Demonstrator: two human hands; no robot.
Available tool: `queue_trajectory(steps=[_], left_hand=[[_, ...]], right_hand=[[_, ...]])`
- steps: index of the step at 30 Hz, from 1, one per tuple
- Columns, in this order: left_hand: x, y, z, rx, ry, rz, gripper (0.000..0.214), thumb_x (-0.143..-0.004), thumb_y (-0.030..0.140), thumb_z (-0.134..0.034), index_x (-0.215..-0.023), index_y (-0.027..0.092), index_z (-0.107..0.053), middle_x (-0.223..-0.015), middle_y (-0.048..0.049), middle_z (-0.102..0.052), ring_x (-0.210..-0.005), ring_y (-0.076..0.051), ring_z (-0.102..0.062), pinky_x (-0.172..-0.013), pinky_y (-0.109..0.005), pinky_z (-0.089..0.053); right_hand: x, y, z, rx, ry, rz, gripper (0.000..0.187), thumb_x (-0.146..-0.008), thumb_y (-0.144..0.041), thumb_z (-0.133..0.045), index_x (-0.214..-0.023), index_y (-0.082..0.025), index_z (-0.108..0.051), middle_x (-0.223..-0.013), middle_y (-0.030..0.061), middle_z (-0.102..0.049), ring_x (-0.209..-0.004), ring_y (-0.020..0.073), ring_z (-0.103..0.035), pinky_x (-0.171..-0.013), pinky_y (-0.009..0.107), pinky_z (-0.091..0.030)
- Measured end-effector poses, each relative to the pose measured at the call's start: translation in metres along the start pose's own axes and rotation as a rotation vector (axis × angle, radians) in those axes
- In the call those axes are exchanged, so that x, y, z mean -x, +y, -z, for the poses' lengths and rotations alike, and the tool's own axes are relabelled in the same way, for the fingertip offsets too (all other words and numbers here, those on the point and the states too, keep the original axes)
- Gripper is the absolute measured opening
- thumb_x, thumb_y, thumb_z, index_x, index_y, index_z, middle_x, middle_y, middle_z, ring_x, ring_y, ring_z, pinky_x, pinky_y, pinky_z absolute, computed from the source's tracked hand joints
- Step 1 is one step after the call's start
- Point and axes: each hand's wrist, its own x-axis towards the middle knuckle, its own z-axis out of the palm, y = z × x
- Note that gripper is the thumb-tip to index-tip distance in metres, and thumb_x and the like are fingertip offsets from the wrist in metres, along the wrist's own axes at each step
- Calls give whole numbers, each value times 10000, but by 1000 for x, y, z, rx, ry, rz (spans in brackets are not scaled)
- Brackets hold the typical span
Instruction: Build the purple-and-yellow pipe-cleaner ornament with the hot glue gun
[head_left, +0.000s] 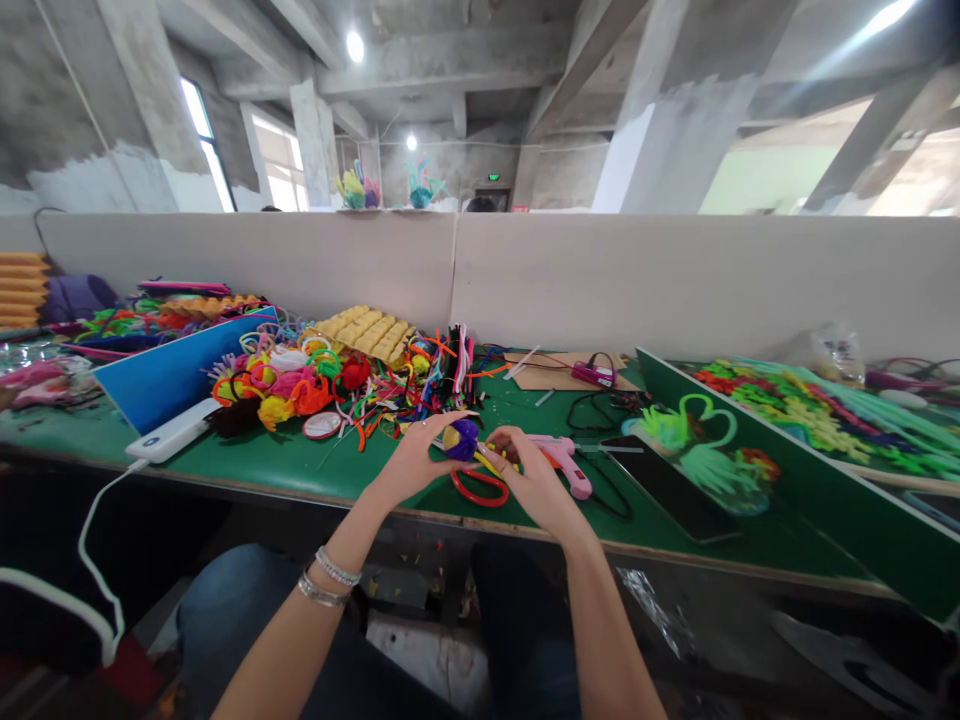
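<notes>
My left hand point(414, 462) is closed around a small round purple and yellow craft piece point(460, 440), held just above the front edge of the green table. My right hand point(529, 478) pinches a thin yellow strip, apparently a pipe cleaner point(489, 461), right beside the purple piece. Whether the strip is joined to that piece I cannot tell. Below and between the hands lie scissors with red handles point(481, 492), their blades hidden. A pink glue gun point(574, 470) rests on the table just right of my right hand.
Colourful pipe cleaners and fluffy pieces point(300, 385) are heaped at the left, beside a blue board point(187, 365) and a white power strip point(176, 430). To the right are a black phone point(675, 490), green swan-like figures point(705, 450) and a dark green divider point(795, 475).
</notes>
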Motion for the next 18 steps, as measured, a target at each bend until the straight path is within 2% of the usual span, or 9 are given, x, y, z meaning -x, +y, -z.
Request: queue_trajectory(steps=[4,7,11,18], left_hand=[[2,1,-2,-89,19,-61,502,-727,372,-650,-1194,261,-503,-1158,-66,-588,-1080,-213,-522,-936,-377,-382],[3,2,-3,-177,51,-87,479,-756,326,-629,-1212,271,-493,-1177,-72,-578,-1086,-216,-517,-928,-389,-374],[4,2,-4,-263,35,-165,474,-783,270,-601,-1240,280,-475,-1199,-69,-570,-1098,-212,-509,-931,-385,-360],[5,2,-2,-382,0,-252,427,-819,305,-550,-1237,263,-476,-1227,-64,-568,-1108,-192,-511,-924,-363,-346]], right_hand=[[1,-6,0,-15,-4,66,256,-868,-418,-440,-1029,-220,-457,-874,17,-520,-818,146,-513,-741,277,-440],[1,-9,-3,53,105,106,244,-892,-417,-387,-995,-205,-451,-865,28,-517,-789,146,-504,-716,275,-432],[-1,-11,-12,330,202,161,250,-881,-437,-408,-831,-198,-459,-749,21,-521,-703,160,-491,-660,286,-387],[-2,-13,-15,720,132,303,262,-930,-311,-327,-789,-186,-509,-766,35,-539,-708,167,-478,-656,283,-328]])
